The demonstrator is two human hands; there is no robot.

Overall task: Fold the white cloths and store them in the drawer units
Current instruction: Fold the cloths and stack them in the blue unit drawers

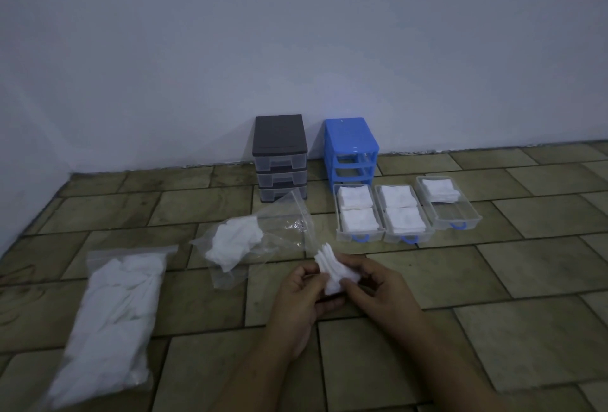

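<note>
Both my hands hold a small white cloth (pixel 334 268) just above the tiled floor; my left hand (pixel 301 296) pinches its left side, my right hand (pixel 375 286) its right side. A blue drawer unit (pixel 350 145) stands empty-framed against the wall. Its three clear drawers lie on the floor in front: the left drawer (pixel 359 235) and the middle drawer (pixel 406 236) each hold two stacks of folded cloths, the right drawer (pixel 455 214) holds one stack at its far end. A dark grey drawer unit (pixel 280 145) stands left of the blue one, its drawers shut.
An open clear plastic bag (pixel 279 234) with loose white cloths lies left of my hands. A fuller sealed bag of cloths (pixel 115 313) lies further left. A plain wall (pixel 296 50) closes off the back.
</note>
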